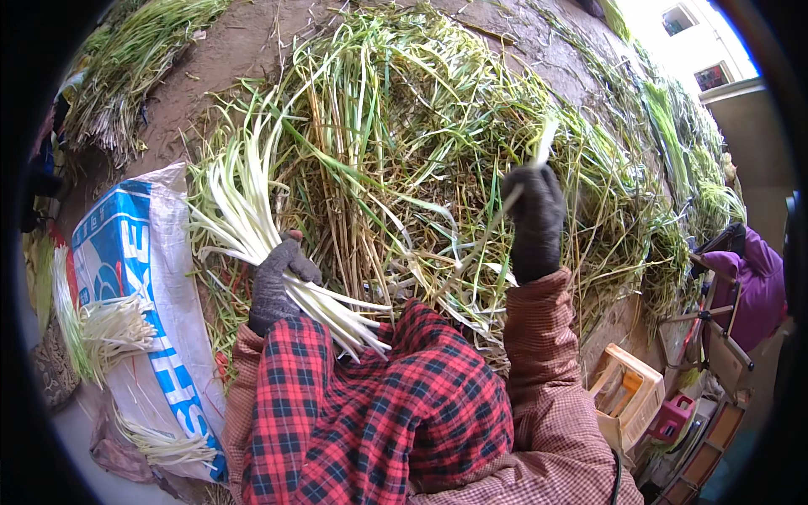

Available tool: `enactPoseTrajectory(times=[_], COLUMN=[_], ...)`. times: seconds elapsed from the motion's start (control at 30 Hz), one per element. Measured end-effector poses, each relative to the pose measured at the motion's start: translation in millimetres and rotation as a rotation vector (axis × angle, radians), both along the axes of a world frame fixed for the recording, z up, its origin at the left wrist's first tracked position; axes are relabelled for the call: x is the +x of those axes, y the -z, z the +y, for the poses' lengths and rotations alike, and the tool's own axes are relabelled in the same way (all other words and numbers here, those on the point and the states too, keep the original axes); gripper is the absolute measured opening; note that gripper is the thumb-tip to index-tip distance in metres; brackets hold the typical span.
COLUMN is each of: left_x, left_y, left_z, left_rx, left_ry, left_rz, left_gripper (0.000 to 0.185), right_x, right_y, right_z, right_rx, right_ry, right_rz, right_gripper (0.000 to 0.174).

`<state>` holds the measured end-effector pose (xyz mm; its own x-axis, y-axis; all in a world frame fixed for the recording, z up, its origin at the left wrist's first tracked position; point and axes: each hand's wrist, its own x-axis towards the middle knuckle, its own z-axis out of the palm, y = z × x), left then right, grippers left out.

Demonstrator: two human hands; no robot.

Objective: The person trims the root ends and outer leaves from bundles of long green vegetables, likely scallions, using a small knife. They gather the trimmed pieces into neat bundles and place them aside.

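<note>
My left hand (278, 284), in a dark grey knitted glove with a bare fingertip, is closed around a bunch of long white stalks (243, 211), perhaps garlic chives. The white ends jut over the red plaid cloth (379, 404) on my lap, and the greener part fans out up and left. To the right, above the heap of loose leaves (442, 145), my gloved right hand (536, 205) is raised and slightly blurred. Its fingers are closed on a pale leaf strip (545, 140) that sticks out above; another limp strip hangs below.
At left a printed woven sack (170, 265) carries sorted bunches of stalks (117, 331). More greens (142, 63) lie at upper left. On the right are a cream plastic crate (628, 394), a pink container (672, 418) and a folding chair with purple cloth (748, 290).
</note>
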<state>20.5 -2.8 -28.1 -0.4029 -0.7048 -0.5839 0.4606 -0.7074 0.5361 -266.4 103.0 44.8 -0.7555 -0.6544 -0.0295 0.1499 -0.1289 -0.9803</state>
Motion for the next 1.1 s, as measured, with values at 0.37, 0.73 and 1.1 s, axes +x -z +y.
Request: enactPoseTrajectory(times=[0.37, 0.73, 1.1], left_x=[-29.1, -21.2, -8.1], left_y=[0.6, 16.1, -39.0], left_z=[4.9, 0.0, -10.5], left_rx=[-0.294, -0.137, -0.069], left_ry=[0.404, 0.449, -0.051], left_rz=[-0.557, -0.521, -0.175], left_gripper=[0.017, 0.015, 0.018], right_x=[107.5, 90.7, 68.1], right_y=[11.2, 24.7, 67.5], right_z=[-98.5, -97.0, 19.8], right_rx=[0.093, 0.206, 0.523], right_ry=[-0.592, -1.03, -1.261], right_rz=[0.182, 0.127, 0.256], right_gripper=[0.02, 0.024, 0.034])
